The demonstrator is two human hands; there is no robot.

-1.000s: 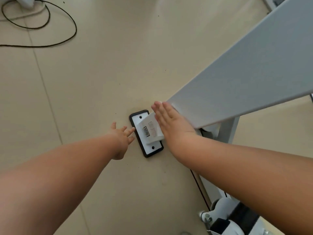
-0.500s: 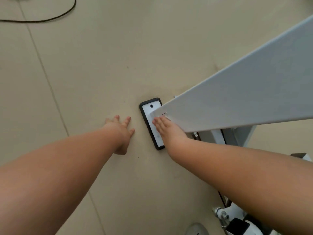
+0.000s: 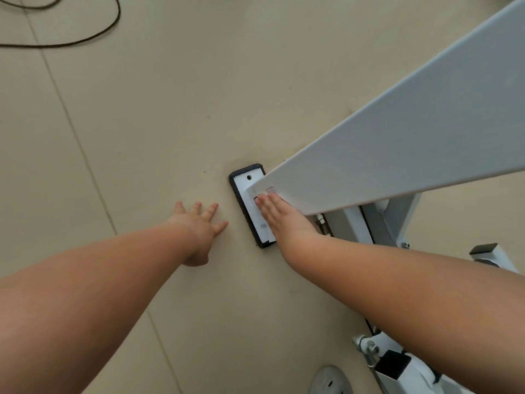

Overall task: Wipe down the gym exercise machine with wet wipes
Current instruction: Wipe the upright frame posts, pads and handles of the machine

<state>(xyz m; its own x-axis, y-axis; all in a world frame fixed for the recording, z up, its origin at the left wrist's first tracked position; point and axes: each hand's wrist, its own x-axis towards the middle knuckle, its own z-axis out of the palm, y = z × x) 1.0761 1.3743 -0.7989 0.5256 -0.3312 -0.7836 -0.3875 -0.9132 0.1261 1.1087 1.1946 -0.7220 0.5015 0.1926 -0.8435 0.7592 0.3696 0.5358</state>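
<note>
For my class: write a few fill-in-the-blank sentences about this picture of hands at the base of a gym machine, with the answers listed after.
1. The left hand lies, fingers spread, on the ____.
2. The right hand lies flat on the white plate, whose rim is ____.
3. The beam rises from the plate toward the upper ____ of the view.
4. The cable lies in the upper ____ corner.
Missing words: floor; black; right; left.

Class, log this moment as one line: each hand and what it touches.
left hand: spread flat on floor | right hand: fingers straight, pressing machine's base plate under sloped beam
</note>
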